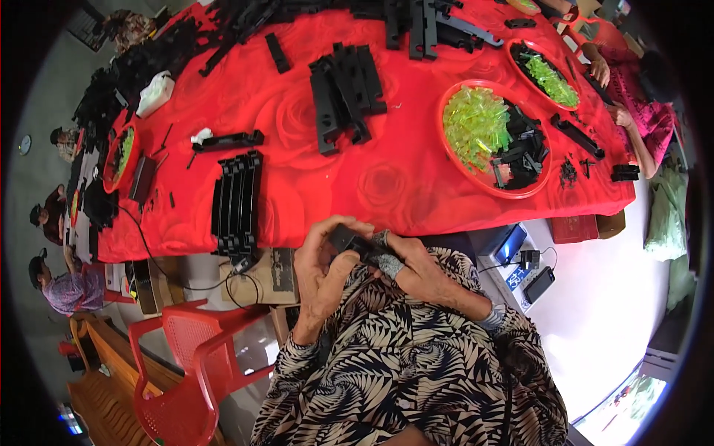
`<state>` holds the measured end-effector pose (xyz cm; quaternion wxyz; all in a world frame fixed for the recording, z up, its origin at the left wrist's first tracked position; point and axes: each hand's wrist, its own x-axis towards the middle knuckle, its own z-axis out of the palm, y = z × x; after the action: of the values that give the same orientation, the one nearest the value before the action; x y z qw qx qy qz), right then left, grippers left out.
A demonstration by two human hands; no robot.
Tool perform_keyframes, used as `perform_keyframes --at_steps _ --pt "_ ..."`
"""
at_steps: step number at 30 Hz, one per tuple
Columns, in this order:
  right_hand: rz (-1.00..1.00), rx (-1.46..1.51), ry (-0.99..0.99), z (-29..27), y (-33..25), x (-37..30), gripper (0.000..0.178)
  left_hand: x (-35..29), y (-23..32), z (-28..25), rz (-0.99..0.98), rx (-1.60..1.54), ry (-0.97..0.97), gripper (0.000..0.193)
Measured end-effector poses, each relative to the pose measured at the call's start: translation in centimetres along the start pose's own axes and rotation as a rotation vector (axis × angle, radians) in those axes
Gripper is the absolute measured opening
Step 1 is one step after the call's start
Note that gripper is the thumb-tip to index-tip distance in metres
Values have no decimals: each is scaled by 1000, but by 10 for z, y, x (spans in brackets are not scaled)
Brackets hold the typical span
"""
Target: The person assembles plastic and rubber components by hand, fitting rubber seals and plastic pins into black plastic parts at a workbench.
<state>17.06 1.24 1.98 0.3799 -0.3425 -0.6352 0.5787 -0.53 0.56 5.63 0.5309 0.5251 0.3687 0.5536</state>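
Observation:
Close to my lap, just off the table's front edge, I hold a black plastic part in both hands. My left hand is closed round one end of it, the thumb lying along the near side. My right hand grips the other end; its thumb and a finger wear grey covers. The far end of the part is hidden by my fingers. On the red tablecloth beyond, long black plastic pieces stand in a neat row to the left. A loose pile of similar pieces lies farther back.
A red basin of yellow-green clear pieces and small black pieces stands at the right, with another basin behind it. A person in pink works at the far right. A red plastic chair is at my left. A cable hangs off the table.

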Motion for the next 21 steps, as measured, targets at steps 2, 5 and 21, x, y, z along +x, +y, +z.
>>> perform_keyframes --at_steps 2,5,21 --pt "63 82 1 1 1 -1 25 0 -1 3 -7 -22 -2 39" --pt "97 205 -15 -2 -1 -3 20 3 6 9 3 1 -25 39" --pt "79 215 27 -3 0 -6 23 5 7 20 79 128 -44 43"
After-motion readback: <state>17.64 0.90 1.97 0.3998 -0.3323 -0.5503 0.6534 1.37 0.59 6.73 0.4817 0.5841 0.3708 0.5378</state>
